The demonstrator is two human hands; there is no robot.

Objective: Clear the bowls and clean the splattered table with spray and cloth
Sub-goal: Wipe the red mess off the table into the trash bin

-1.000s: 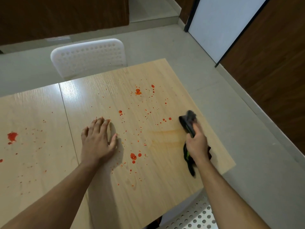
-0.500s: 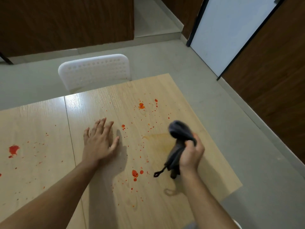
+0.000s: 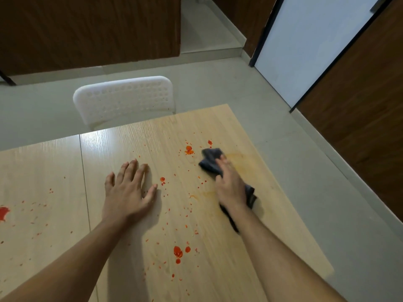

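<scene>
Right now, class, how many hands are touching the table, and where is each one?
2. The left hand rests flat on the table near its middle. The right hand presses a dark cloth onto it toward the right edge.

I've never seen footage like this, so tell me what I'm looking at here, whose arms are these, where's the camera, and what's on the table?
The camera sits on a person's head, looking forward and down, so the two bare arms are the wearer's own. No machine is involved. The left hand rests flat and open on a light wooden table. The right hand presses a dark grey cloth onto the tabletop. Red splatters dot the wood, with a faint yellowish smear beside the cloth. A white chair stands at the far side.
</scene>
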